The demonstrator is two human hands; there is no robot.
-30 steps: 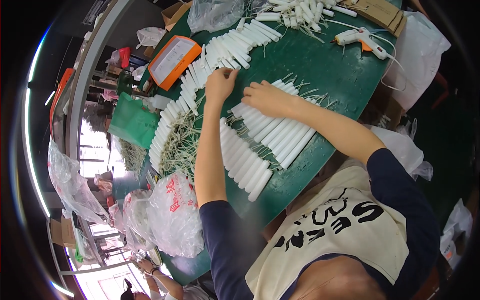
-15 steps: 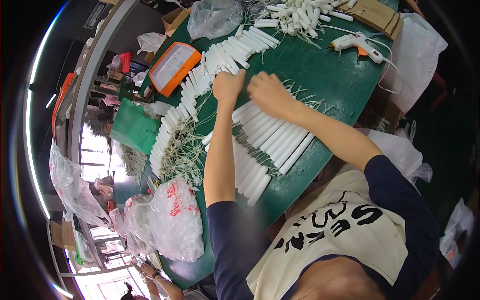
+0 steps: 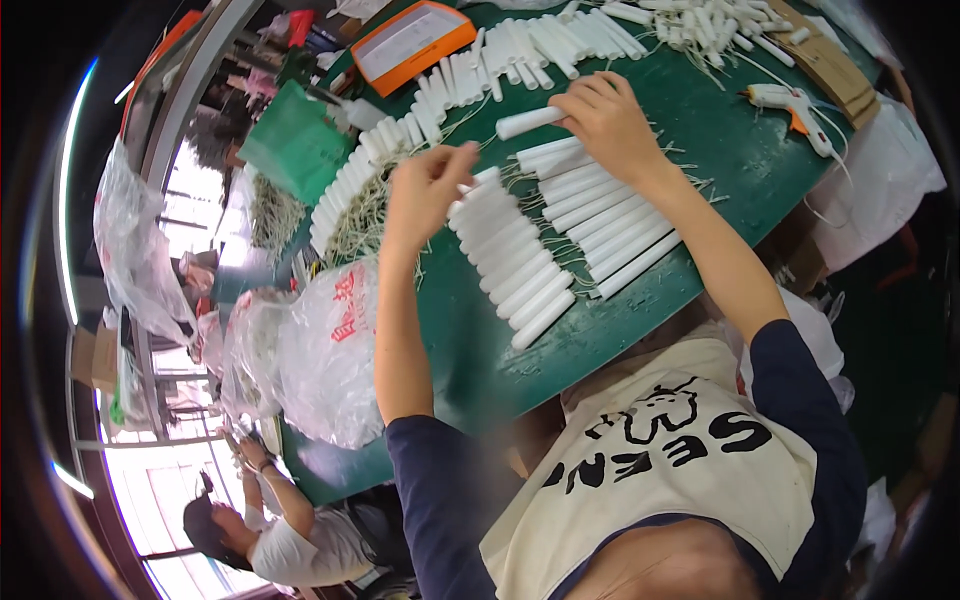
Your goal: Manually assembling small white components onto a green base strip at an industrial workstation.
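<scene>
My right hand (image 3: 608, 125) is closed round one end of a white tube (image 3: 528, 123), which points left just above the table. My left hand (image 3: 425, 195), fingers loosely bent and apart, hovers by the upper end of a row of white tubes (image 3: 515, 265); nothing in it can be made out. A second row of white tubes (image 3: 610, 225) lies to the right, below my right hand. Thin pale cords show between the two rows and at the right row's far ends.
More white tubes (image 3: 465, 80) curve along the table's far side beside tangled cords. An orange box (image 3: 415, 45), a glue gun (image 3: 795, 110), cardboard (image 3: 830, 70) and a plastic bag (image 3: 330, 350) stand around the green table (image 3: 690, 130). A co-worker (image 3: 300, 540) is at lower left.
My hands were close together over the far end of the right row; now they are apart, with a tube in my right hand. The view has shifted, and more of the co-worker shows.
</scene>
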